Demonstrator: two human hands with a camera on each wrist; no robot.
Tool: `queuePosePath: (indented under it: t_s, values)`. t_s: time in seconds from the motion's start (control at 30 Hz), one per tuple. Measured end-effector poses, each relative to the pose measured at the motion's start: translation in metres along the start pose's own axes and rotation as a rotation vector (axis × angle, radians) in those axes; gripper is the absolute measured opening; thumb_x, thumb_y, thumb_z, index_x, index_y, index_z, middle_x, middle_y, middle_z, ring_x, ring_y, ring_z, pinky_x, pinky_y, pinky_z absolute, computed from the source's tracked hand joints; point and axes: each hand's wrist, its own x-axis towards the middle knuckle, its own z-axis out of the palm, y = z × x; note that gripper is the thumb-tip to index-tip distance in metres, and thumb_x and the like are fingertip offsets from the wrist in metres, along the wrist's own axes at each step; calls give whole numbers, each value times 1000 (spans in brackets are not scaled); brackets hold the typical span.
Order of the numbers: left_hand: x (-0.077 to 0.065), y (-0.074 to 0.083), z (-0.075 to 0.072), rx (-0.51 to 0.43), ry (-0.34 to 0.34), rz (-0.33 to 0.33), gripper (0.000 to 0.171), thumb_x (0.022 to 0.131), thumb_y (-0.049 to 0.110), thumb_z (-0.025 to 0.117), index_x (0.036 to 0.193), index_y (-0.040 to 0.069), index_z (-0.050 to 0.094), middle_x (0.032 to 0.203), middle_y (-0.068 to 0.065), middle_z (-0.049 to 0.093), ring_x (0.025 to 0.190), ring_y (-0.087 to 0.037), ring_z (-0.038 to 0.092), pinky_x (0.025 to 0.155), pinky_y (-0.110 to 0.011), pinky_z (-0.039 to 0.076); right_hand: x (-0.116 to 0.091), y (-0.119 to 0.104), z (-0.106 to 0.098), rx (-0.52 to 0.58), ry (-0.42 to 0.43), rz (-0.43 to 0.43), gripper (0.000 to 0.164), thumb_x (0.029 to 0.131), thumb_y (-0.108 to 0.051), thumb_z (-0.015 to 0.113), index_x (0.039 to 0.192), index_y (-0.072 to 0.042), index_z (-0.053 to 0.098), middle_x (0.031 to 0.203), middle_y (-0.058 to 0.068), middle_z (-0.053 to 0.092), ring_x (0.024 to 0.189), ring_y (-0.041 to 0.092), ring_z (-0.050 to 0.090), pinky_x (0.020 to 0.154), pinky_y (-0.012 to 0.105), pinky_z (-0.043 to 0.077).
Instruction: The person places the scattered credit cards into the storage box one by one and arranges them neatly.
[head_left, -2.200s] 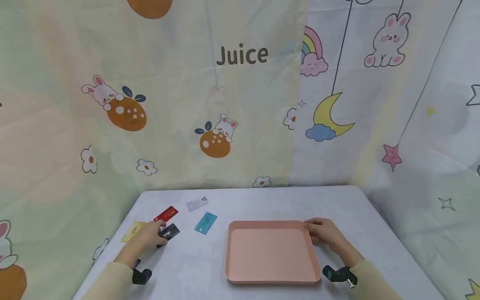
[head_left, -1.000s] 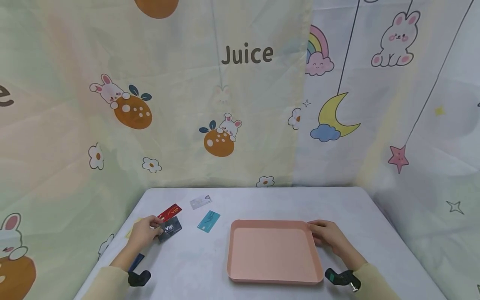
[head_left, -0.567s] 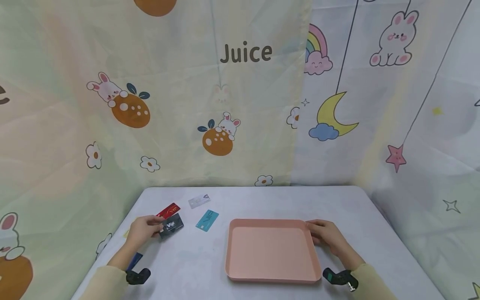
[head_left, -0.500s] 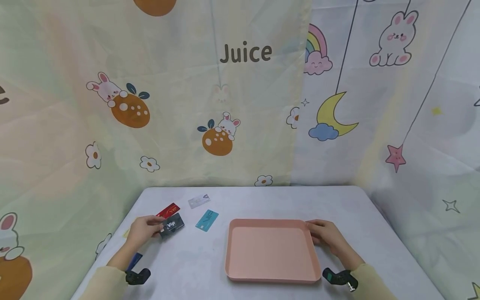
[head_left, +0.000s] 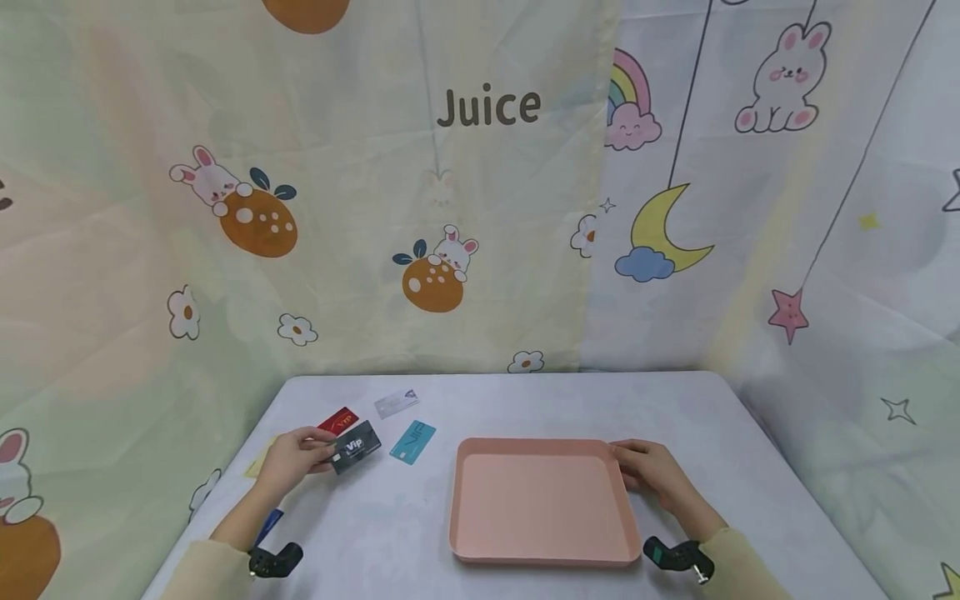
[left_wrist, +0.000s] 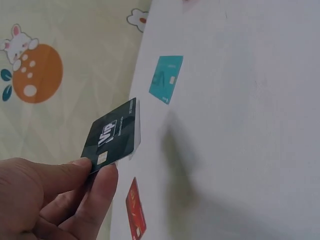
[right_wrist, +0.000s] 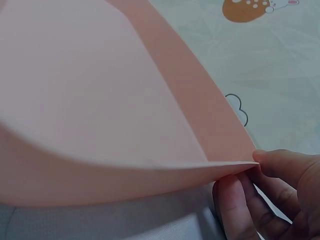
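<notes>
My left hand point(head_left: 288, 462) pinches a black VIP card point(head_left: 356, 447) by one end, thumb against fingers. In the left wrist view the black card point(left_wrist: 112, 132) is tilted and lifted off the table. Behind it lie a red VIP card point(head_left: 339, 420), a pale grey card point(head_left: 397, 404) and a teal card point(head_left: 412, 442). A yellow card point(head_left: 259, 461) is mostly covered by my left hand. My right hand point(head_left: 660, 475) holds the far right corner of a pink tray point(head_left: 543, 560); in the right wrist view the thumb touches the rim point(right_wrist: 210, 162) and curled fingers sit beneath it.
A dark blue card point(head_left: 268, 527) lies beside my left wrist, partly hidden. The white table point(head_left: 390, 533) is enclosed by patterned cloth walls point(head_left: 345, 208). Both wrists wear black camera mounts point(head_left: 276, 561).
My left hand has picked the black card up from the table and moved it slightly right, tilting it. The right hand and the tray have stayed in place.
</notes>
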Motion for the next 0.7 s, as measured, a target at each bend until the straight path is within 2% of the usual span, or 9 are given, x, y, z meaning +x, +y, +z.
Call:
queuePosePath:
  t_s: [0.1, 0.3, 0.47, 0.7]
  values:
    - [-3, 5, 2, -57, -7, -3, 28, 98, 6, 68, 122, -8, 64, 115, -28, 68, 83, -17, 72, 79, -39, 63, 1, 0, 0, 4, 0, 3, 52, 99, -32, 68, 133, 7, 62, 121, 18, 72, 97, 16, 71, 75, 26, 59]
    - [-10, 16, 9, -201, -43, 0, 36, 98, 10, 71, 128, -9, 64, 120, -24, 69, 82, -17, 74, 76, -35, 63, -1, 2, 0, 7, 7, 3, 52, 99, -32, 69, 133, 8, 62, 119, 18, 73, 95, 15, 70, 74, 25, 58]
    - [-17, 26, 17, -300, -78, -17, 38, 97, 9, 72, 130, -8, 64, 117, -18, 71, 82, -17, 73, 75, -33, 63, -1, 3, -1, -14, 12, 11, 55, 98, -35, 70, 133, 8, 63, 123, 21, 72, 100, 17, 70, 76, 25, 57]
    - [-23, 33, 24, -336, -105, -31, 39, 98, 6, 69, 132, -9, 60, 112, -16, 74, 86, -21, 76, 78, -36, 63, -2, 2, -2, 28, -7, 22, 57, 98, -35, 70, 135, 7, 62, 125, 21, 71, 101, 17, 70, 77, 25, 59]
